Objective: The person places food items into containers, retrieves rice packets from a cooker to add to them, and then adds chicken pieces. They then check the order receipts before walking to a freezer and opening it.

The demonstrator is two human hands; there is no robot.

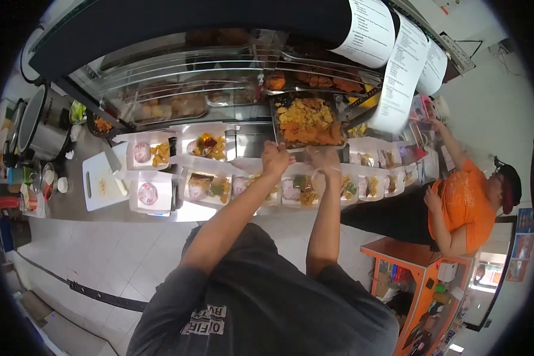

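Note:
My left hand [277,160] is closed, fingers curled, at the front left corner of a dark tray [275,121] heaped with yellow and orange-brown food [307,118]. What those fingers hold is too small to make out. Beside it, my right hand [324,160] is smeared by motion in front of the same tray. Below both hands stand open white food boxes [296,200] with wrapped rice and yellow food in them. More filled boxes [204,145] line the counter to the left. One box [151,191] shows only a round wrapped portion.
A glass display case [178,89] with food trays rises behind the boxes. Printed paper slips [397,77] hang at upper right. A white cutting board [101,181] and a large pot [44,127] are at left. A person in an orange shirt [466,202] stands at right.

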